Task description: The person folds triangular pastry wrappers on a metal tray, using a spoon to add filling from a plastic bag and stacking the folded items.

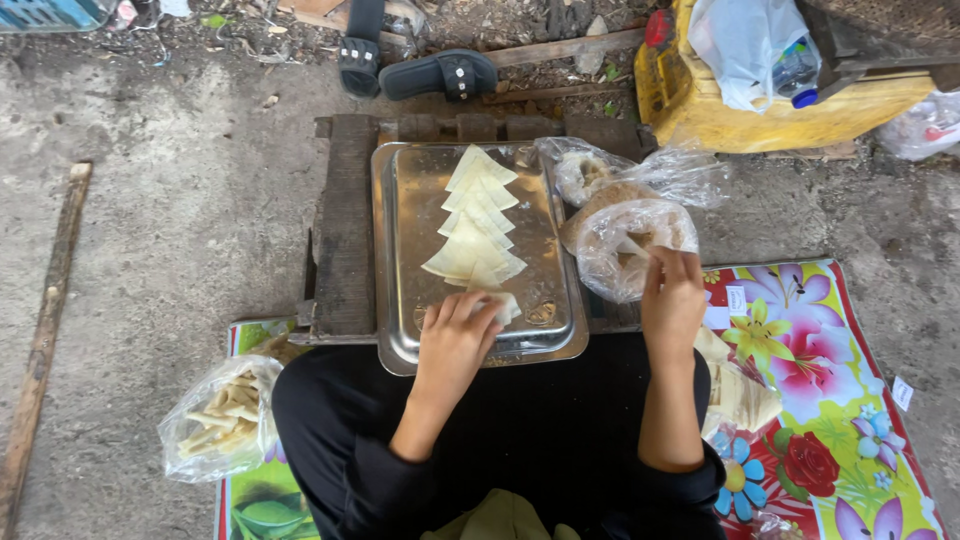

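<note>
Several pale triangular wrappers (474, 228) (perhaps dough) overlap.

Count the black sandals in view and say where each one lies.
2. One sandal lies at the top of the picture, pointing up and down; the other sandal lies just to its right, turned sideways, above the metal tray. More may be out of view.

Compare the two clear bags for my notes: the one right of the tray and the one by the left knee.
The right bag lies open on the wood with the right hand at its mouth; the left bag lies untouched on the ground. The left bag holds pale rolled sticks; the right bag's contents are unclear. Both are clear plastic.
</note>
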